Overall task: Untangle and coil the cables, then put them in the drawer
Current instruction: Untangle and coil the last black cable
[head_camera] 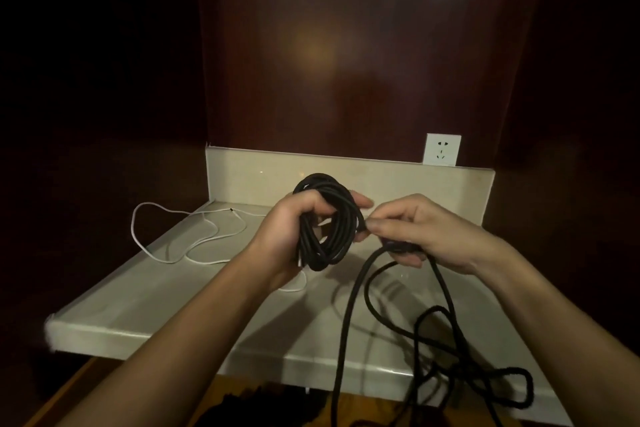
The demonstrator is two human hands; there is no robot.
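Black cable [327,225]: partly coiled — a bundle of several loops is held up above the counter [145,291], while a long loose tail [446,333] runs from the right hand down over the counter's near edge in a few slack loops.
Left hand [294,229]: fingers curled round the coiled bundle, holding the loops together and upright.
Right hand [415,232]: thumb and fingertips pinch the cable just beside the bundle, and the loose run passes under its palm — it looks set to lay the next loop.
White cable [180,239]: lies uncoiled on the left part of the counter in open curves, one end running under the left wrist; neither hand touches it.
Drawer: not in view, so I cannot tell whether it is open.
Done so far: by my reading, roughly half of the black cable is wound.
Left to do: wind in the remaining tail — which may still have crossings to clear near the right edge — then coil the white cable and put both away.
Background: a wall socket [442,149] sits above the counter's back rim.
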